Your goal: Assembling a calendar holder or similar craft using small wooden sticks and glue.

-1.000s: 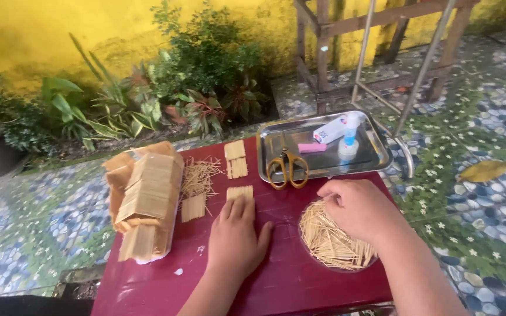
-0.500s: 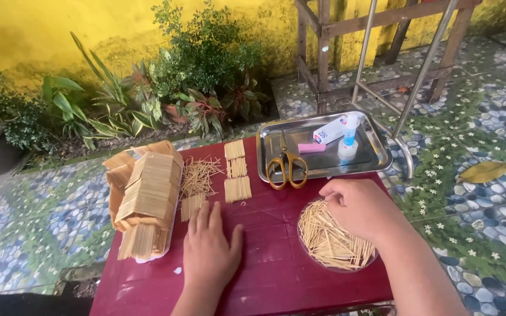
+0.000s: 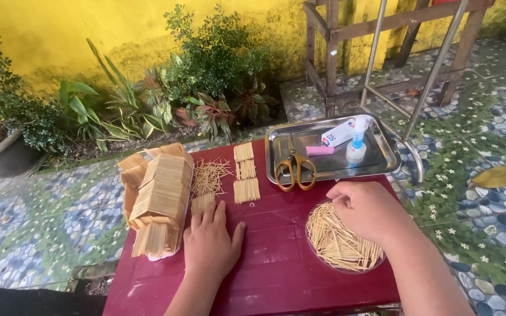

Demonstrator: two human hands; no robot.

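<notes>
Since the earlier frames, the left hand (image 3: 209,248) has slid to the left and a bit toward the person. It was on the small stick panel near the middle of the table; now that panel lies bare in a row with the others. The right hand has hardly moved.

In the head view, the left hand lies flat on the dark red table (image 3: 276,275), fingers open and spread, holding nothing. Its fingertips touch a small stick panel (image 3: 202,203) just beside the little stick house (image 3: 158,202). The right hand (image 3: 367,210) rests over the round dish of sticks (image 3: 338,243), fingers curled down at the sticks. The pictures do not show if it has pinched one.

The house stands on the left of the table and looks mostly built, with walls and a roof. Three finished flat panels (image 3: 245,174) lie in a row near the middle, not yet stuck to the house. Loose sticks (image 3: 211,175) lie between the house and the panels. The dish is full of sticks, so much seems left. The scissors (image 3: 295,169) and glue bottle (image 3: 358,137) rest in the metal tray (image 3: 330,169), untouched.
</notes>
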